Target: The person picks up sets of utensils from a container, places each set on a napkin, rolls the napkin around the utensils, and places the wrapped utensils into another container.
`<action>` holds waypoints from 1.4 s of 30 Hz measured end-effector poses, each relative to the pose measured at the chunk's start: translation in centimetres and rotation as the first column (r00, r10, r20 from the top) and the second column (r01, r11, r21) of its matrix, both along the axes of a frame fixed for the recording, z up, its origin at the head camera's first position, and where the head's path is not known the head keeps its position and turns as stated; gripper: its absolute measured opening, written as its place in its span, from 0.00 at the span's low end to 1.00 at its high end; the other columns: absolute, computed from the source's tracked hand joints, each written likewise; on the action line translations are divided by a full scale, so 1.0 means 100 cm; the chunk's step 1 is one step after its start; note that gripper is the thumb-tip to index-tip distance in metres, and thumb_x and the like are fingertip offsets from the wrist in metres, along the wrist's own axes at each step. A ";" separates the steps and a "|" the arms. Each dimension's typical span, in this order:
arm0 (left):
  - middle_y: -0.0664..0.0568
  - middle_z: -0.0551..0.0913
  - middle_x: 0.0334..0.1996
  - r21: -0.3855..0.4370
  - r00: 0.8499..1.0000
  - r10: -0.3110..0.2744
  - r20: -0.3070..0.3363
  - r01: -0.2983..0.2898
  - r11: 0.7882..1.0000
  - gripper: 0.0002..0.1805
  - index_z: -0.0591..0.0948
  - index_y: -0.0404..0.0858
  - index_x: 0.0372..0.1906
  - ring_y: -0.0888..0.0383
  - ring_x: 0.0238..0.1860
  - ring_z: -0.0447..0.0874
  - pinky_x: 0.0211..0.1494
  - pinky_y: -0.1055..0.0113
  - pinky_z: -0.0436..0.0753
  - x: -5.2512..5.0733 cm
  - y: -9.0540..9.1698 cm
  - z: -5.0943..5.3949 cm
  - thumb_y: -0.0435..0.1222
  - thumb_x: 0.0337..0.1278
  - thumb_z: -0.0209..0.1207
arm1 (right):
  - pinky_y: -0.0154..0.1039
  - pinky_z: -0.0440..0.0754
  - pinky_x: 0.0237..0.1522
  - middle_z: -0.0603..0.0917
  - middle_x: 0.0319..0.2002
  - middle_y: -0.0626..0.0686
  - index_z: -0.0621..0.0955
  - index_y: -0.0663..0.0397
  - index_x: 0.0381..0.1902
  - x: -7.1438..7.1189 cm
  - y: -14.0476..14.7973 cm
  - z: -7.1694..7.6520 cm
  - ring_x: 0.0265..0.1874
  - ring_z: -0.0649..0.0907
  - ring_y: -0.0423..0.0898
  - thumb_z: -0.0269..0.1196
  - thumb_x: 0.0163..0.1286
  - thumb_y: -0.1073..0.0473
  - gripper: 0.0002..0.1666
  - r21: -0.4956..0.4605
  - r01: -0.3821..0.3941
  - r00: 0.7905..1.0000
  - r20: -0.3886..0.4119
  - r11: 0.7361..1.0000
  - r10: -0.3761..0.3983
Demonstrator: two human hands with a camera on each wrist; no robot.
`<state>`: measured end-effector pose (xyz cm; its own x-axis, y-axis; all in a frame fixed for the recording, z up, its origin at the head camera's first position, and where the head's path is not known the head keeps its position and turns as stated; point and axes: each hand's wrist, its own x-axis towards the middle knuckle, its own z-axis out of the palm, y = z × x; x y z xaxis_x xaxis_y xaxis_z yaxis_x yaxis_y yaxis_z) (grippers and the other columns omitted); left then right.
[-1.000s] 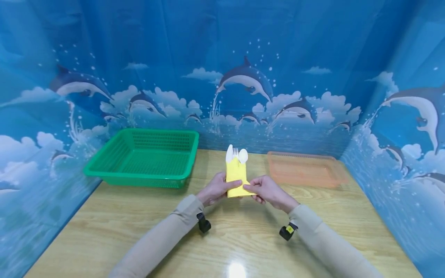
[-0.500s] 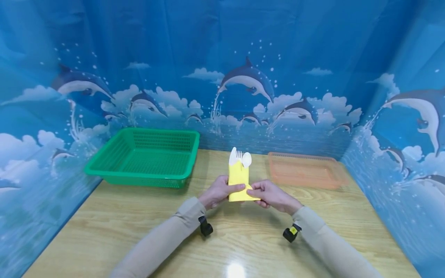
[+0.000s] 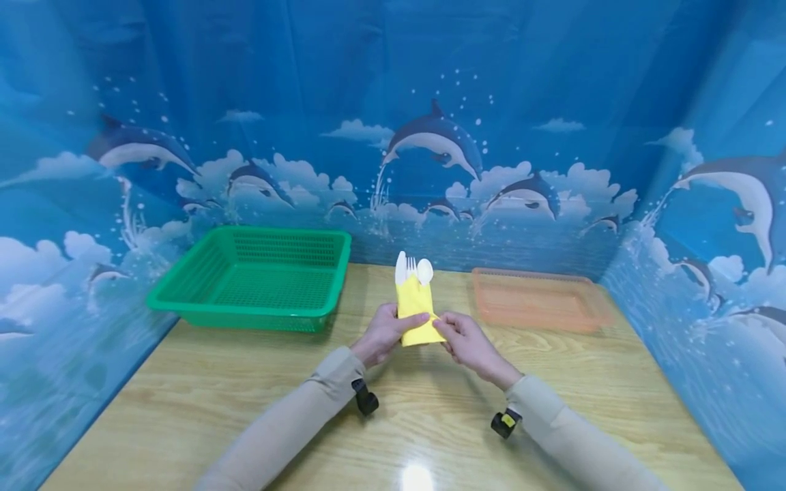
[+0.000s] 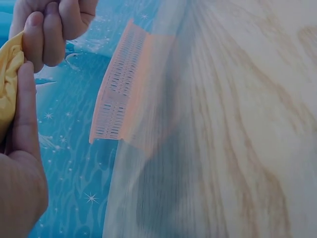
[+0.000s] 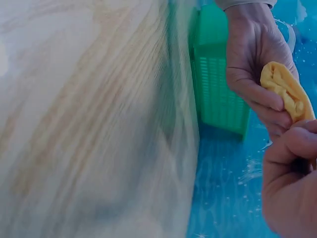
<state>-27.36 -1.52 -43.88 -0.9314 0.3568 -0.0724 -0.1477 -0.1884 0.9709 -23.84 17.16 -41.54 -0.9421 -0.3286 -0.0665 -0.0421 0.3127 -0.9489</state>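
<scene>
A yellow napkin (image 3: pixel 415 300) is folded around a white knife (image 3: pixel 401 267), a white fork (image 3: pixel 411 264) and a white spoon (image 3: pixel 425 271), whose upper ends stick out of its top. My left hand (image 3: pixel 382 334) grips the bundle from the left, with the thumb across its front. At the lower right, my right hand (image 3: pixel 471 343) pinches the napkin's edge between thumb and fingers. Both hands hold the bundle above the table. The right wrist view shows the bundle's crumpled yellow lower end (image 5: pixel 285 91) between the two hands. The cutlery's lower ends are hidden inside the cloth.
A green plastic basket (image 3: pixel 248 319) stands at the back left of the wooden table (image 3: pixel 295 416). At the back right lies a flat, translucent orange tray (image 3: pixel 534 320). A blue dolphin-print curtain (image 3: pixel 393 82) encloses the back and sides.
The bundle shifted slightly right and nearer, then back left and away. My right hand has drawn the napkin's loose corner in closer to the bundle. The left hand keeps its grip.
</scene>
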 end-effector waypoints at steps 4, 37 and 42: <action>0.43 0.87 0.42 0.038 0.999 -0.020 0.031 0.018 0.999 0.23 0.75 0.26 0.55 0.56 0.38 0.88 0.44 0.59 0.87 -0.001 0.000 -0.001 0.35 0.60 0.64 | 0.29 0.59 0.14 0.66 0.16 0.45 0.75 0.57 0.35 -0.001 0.004 -0.003 0.11 0.60 0.38 0.49 0.79 0.51 0.17 -0.089 -0.033 0.997 0.061 0.995 0.039; 0.42 0.85 0.44 0.014 0.971 0.225 0.087 -0.227 0.974 0.27 0.78 0.33 0.55 0.57 0.38 0.87 0.40 0.64 0.87 0.001 0.024 0.008 0.46 0.57 0.67 | 0.34 0.72 0.30 0.73 0.32 0.52 0.74 0.56 0.41 -0.003 -0.031 -0.018 0.30 0.71 0.45 0.48 0.80 0.54 0.13 -0.027 0.419 0.883 -0.219 0.907 -0.415; 0.46 0.86 0.42 -0.099 0.945 0.320 0.065 -0.313 0.945 0.27 0.80 0.36 0.51 0.59 0.37 0.86 0.37 0.69 0.83 0.001 0.027 0.008 0.50 0.54 0.68 | 0.33 0.73 0.25 0.75 0.26 0.52 0.79 0.59 0.37 -0.005 -0.029 -0.016 0.24 0.73 0.44 0.52 0.78 0.53 0.16 -0.046 0.445 0.878 -0.173 0.895 -0.446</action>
